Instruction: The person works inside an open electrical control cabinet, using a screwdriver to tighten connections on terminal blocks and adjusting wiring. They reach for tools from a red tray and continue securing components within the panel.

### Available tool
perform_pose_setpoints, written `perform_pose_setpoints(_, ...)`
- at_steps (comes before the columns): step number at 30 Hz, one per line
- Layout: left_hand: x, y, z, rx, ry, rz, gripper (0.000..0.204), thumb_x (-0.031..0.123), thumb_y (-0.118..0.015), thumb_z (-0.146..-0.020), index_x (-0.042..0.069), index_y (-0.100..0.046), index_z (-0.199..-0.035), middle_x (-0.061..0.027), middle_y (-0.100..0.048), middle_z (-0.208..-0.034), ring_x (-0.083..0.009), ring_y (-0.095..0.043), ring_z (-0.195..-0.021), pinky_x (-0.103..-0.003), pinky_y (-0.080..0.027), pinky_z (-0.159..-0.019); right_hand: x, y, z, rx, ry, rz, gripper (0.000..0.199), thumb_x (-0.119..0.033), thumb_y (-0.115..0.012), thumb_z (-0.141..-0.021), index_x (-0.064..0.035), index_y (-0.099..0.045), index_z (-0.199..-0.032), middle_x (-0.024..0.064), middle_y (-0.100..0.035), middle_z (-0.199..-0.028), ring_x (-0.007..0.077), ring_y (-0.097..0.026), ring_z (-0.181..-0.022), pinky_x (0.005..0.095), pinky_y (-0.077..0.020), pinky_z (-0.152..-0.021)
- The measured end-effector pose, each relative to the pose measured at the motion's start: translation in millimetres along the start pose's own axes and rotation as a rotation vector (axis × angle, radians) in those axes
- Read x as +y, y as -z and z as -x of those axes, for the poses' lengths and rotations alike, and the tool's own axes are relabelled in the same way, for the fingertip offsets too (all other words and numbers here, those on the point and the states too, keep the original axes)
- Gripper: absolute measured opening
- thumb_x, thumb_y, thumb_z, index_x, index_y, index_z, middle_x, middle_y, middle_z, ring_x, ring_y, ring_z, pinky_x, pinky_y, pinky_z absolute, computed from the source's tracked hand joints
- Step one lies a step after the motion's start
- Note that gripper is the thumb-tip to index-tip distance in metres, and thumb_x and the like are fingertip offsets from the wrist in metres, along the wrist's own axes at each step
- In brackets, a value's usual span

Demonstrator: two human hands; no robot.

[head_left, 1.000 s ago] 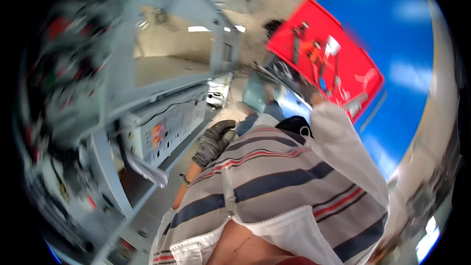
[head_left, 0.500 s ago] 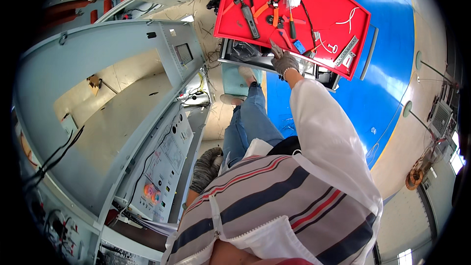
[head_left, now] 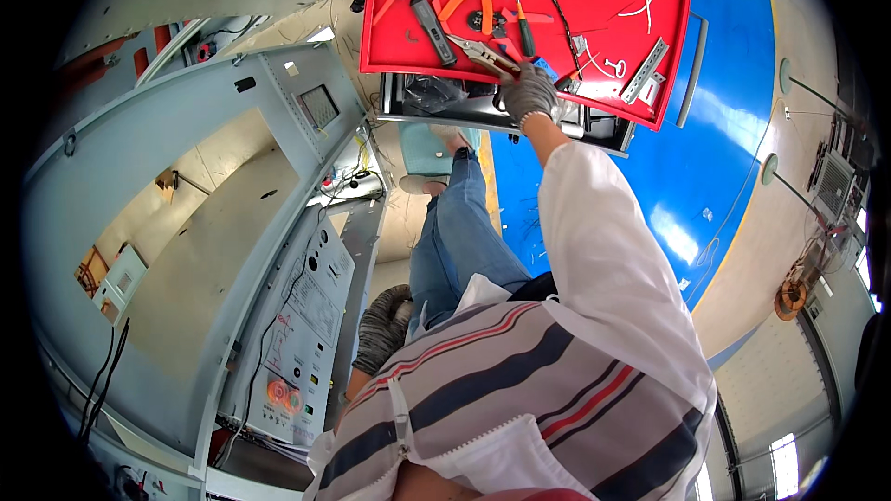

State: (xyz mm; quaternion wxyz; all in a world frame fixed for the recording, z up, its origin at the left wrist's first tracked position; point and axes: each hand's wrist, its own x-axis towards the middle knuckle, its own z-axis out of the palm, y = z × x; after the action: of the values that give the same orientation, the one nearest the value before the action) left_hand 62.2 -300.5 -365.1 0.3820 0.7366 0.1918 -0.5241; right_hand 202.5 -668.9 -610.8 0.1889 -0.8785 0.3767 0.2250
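Note:
My right hand [head_left: 529, 96], in a grey glove, reaches over the near edge of a red cart top [head_left: 594, 9]. It grips silver metal pliers [head_left: 484, 55], perhaps locking pliers, whose jaws point left across the surface. Close to them lie a dark grey handheld tool [head_left: 431, 28], orange-handled pliers [head_left: 485, 14] and a screwdriver [head_left: 525, 34] with a dark handle. Beside my fingers shows a small blue piece [head_left: 545, 67], partly covered. Low beside my thigh hangs my left hand [head_left: 382, 320], gloved, its fingers curled in and nothing seen sticking out of them.
An open drawer [head_left: 432, 93] below the cart top holds a clear bag and dark items. To the left stands a grey metal cabinet [head_left: 213, 93] with a white labelled panel [head_left: 302, 334]. A metal bracket [head_left: 645, 70] and white cable pieces [head_left: 640, 5] lie on the cart's right side.
My right hand has moved the pliers from the cart's near edge farther onto the red top, up and to the left. The whole view has shifted slightly; my left hand stays low.

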Motion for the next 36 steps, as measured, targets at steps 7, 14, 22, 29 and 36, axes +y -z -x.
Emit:
perform_pose_setpoints(7,0,-5,-10,-0.013,0.005,0.067,0.029,0.017,-0.062,-0.092,0.003,-0.06,-0.117,-0.0126,-0.068,-0.105,-0.0194,-0.065,-0.096,-0.032,-0.051,-0.085,65,-16,-26,0.073,-0.039,-0.136,0.041,-0.038,-0.062,-0.085,-0.0102,-0.059,-0.115,0.0199,-0.061,-0.113,0.0371,-0.059,-0.103,0.0474,-0.0479,-0.086)
perform_pose_setpoints(14,-19,-10,-18,-0.011,0.026,0.1,0.029,0.018,-0.064,-0.091,0.003,-0.06,-0.116,-0.0118,-0.068,-0.104,-0.019,-0.065,-0.095,-0.033,-0.051,-0.086,-3,-6,-36,0.2,0.004,-0.157,0.037,-0.036,-0.063,-0.083,-0.0105,-0.062,-0.111,0.0176,-0.065,-0.103,0.0351,-0.06,-0.102,0.0454,-0.0475,-0.088)
perform_pose_setpoints(22,-47,-13,-24,-0.008,0.003,0.285,0.028,0.016,-0.062,-0.092,0.002,-0.06,-0.116,-0.0128,-0.068,-0.104,-0.0195,-0.065,-0.095,-0.032,-0.051,-0.085,59,-16,-58,0.21,-0.577,-0.134,0.051,-0.033,-0.062,-0.08,-0.0082,-0.052,-0.124,0.0222,-0.059,-0.119,0.0372,-0.058,-0.11,0.0457,-0.0466,-0.093)
perform_pose_setpoints(29,-47,-19,-32,-0.019,-0.002,0.174,0.029,0.017,-0.063,-0.092,0.001,-0.059,-0.116,-0.013,-0.068,-0.104,-0.02,-0.065,-0.096,-0.032,-0.051,-0.085,83,-5,-82,0.028,-0.687,-0.137,0.045,-0.029,-0.065,-0.077,-0.0025,-0.059,-0.113,0.0213,-0.065,-0.111,0.0347,-0.064,-0.104,0.0397,-0.0499,-0.086)
perform_pose_setpoints(36,-28,-17,-27,-0.013,0.039,0.18,0.029,0.017,-0.063,-0.091,0.001,-0.06,-0.115,-0.0129,-0.068,-0.106,-0.0194,-0.065,-0.097,-0.032,-0.05,-0.087,83,16,-74,0.15,-0.596,-0.244,0.037,-0.035,-0.059,-0.083,-0.0014,-0.064,-0.097,0.0178,-0.069,-0.099,0.0323,-0.066,-0.097,0.0408,-0.05,-0.082)
